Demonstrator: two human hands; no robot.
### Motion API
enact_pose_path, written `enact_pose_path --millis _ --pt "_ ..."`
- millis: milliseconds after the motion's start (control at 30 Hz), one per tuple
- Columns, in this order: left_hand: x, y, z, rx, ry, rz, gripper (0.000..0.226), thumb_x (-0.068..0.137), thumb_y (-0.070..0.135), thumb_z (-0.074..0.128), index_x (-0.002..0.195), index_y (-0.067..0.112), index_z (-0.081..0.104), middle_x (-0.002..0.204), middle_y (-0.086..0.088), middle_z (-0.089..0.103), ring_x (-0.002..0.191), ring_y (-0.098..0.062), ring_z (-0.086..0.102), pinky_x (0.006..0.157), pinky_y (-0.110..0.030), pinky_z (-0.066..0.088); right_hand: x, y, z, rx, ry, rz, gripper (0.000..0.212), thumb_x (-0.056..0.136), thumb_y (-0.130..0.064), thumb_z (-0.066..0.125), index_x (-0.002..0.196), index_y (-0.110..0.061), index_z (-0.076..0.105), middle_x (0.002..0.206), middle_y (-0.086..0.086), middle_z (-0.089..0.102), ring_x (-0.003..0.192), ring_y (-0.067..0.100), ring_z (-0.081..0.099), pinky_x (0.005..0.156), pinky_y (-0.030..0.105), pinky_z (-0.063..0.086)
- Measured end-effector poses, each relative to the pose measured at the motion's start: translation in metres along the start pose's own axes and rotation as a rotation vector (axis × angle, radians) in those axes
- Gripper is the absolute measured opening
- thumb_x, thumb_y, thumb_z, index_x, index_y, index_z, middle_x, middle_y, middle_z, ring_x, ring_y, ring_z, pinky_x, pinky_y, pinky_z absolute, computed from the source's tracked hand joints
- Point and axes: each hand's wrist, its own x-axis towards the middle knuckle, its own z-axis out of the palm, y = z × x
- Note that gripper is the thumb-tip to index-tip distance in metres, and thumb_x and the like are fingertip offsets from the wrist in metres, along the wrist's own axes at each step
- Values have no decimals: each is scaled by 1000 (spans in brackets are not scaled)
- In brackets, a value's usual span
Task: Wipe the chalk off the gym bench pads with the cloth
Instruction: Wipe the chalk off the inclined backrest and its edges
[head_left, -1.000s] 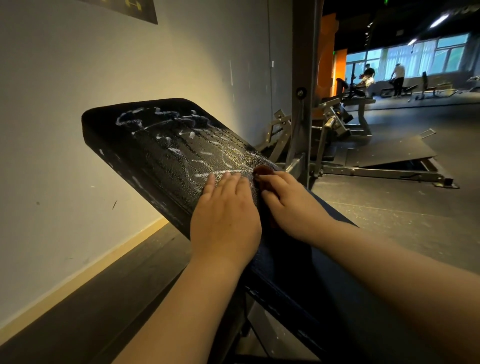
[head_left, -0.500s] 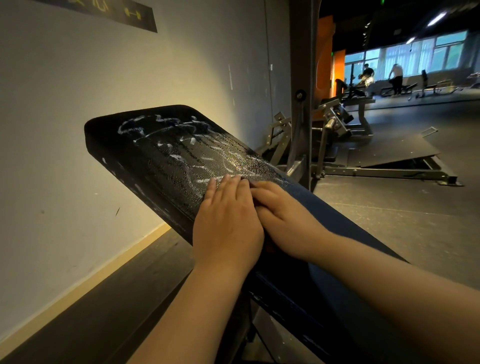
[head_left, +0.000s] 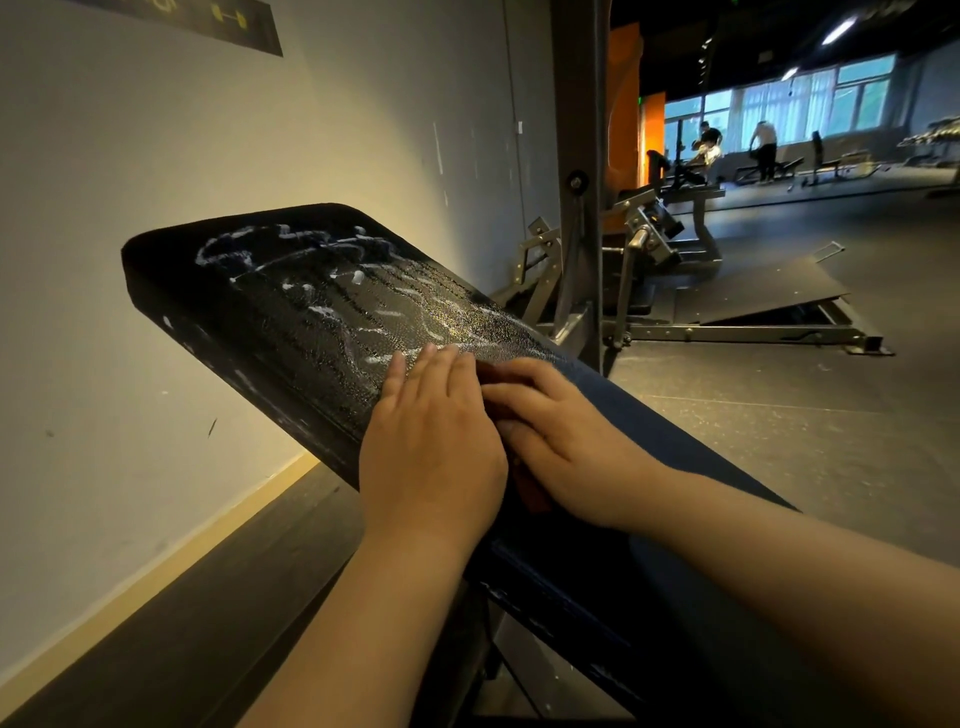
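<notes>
Both hands are together, side by side, mid-way up the pad (head_left: 249, 312). They touch along the inner edges.

Left hand (head_left: 431, 441): flat, fingers straight and close, pressing down. Its fingertips sit at the nearest chalk streak.

Right hand (head_left: 563, 436): lies just right of it, fingers slightly bent and pointing left. The cloth (head_left: 532, 493) is under it. Whether it grips the cloth or only presses it, can't tell.

Cloth: only a reddish sliver shows between the two hands, plus a bit by the right fingertips. The rest is covered, so its size and fold are unknown. It probably extends under the left palm too, but that's a guess.

Key relation: the pad's long axis runs near-right to far-left, rising toward the far-left end by the wall (head_left: 156, 156). All the visible chalk (head_left: 358, 278) lies up-slope, far-left of the hands, in squiggles reaching nearly to the top edge. So the next stroke likely pushes away and left, along the axis. The left hand is nearer the chalk.

More specks show on the pad's left side face, below the top surface. These need a separate pass.

The near stretch of pad under the forearms looks dark blue with no chalk seen, but it is shadowed and partly covered by the arms. The pad's right edge is hidden behind the right hand and the frame post (head_left: 576, 156).
</notes>
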Motion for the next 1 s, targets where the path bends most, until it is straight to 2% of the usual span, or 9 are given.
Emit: enact_pose_path --millis 133,200,333,400,567,733,833,933,1000 --pt "-1 0 -1 -1 -17 14 54 95 16 38 149 8 40 155 -7 41 149 -20 29 125 -38 8 26 21 0 -91 134 243 37 102 -21 50 138 -20 59 141 1 35 135 18 31 120 39 25" --pt "-1 0 -2 1 -19 11 54 96 16 39 149 8 40 156 -7 41 149 -20 29 125 -38 8 30 11 5 -40 141 225 38 100 -17 52 137 -16 60 142 4 41 137 22 35 119 40 27" --pt "0 2 -4 -16 -18 -9 53 97 17 35 149 9 40 156 -7 40 150 -19 27 126 -39 6 -2 -10 4 34 42 -5 40 100 -18 53 139 -23 59 144 -8 45 135 4 36 115 16 25" --pt "0 2 -4 -15 -23 1 53 98 18 33 151 11 37 159 -5 36 151 -18 23 126 -38 4 -5 0 -4 3 7 -19 40 101 -15 54 140 -24 57 142 -11 44 132 -2 36 111 7 23" --pt "-2 2 -6 -5 -35 -5 55 99 22 35 153 11 34 160 -4 33 151 -17 21 126 -37 3 32 31 -2 -31 143 301 41 101 -12 49 140 -17 58 148 0 44 139 19 39 116 25 26" --pt "-1 2 -6 -9 -16 -6 52 97 21 36 148 9 42 155 -7 42 148 -19 29 126 -38 9 2 -2 1 -22 49 33 45 97 -12 55 141 -24 58 146 -9 46 134 3 39 111 7 22" --pt "-1 2 -6 -11 -18 -1 53 97 22 37 148 10 42 156 -6 41 149 -19 28 125 -37 8 0 15 -6 -35 18 -5 45 96 -9 55 138 -25 59 141 -9 47 130 3 42 114 17 29" --pt "-1 2 -5 -9 -33 -1 55 97 24 38 151 10 38 158 -5 37 150 -17 25 126 -36 5 26 45 -8 -45 113 203 43 96 -9 51 136 -23 61 143 1 48 136 20 44 119 36 31" --pt "-1 3 -5 -5 -32 -8 55 97 24 38 150 10 39 158 -6 38 150 -18 26 126 -36 6 43 48 -5 -17 138 353 43 97 -11 48 137 -21 60 148 3 45 139 25 40 120 40 29"
